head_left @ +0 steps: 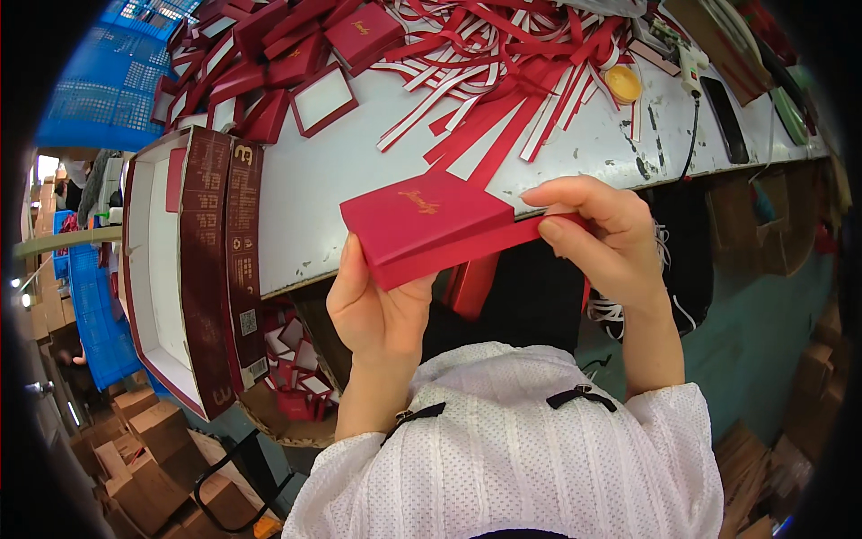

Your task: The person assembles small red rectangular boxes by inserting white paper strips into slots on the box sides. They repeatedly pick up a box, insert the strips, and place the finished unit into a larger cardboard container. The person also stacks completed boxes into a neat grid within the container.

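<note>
A flat red gift box (426,211) with gold lettering on top is held up in front of me, just off the table's near edge. My left hand (377,310) grips it from below at its left corner, thumb along the side and fingers underneath. Along the box's near side runs a red ribbon (476,251), stretched out past the right corner. The end of that ribbon is pinched between thumb and fingers of my right hand (606,234). Whether the ribbon is stuck to the box side cannot be made out.
On the white table (305,207) lie a heap of red ribbons (512,72) with white backing and a pile of red boxes (323,99). A dark red carton (220,242) stands left. A yellow tub (622,84) and a phone (724,117) lie right. Below sits a carton of small boxes (301,368).
</note>
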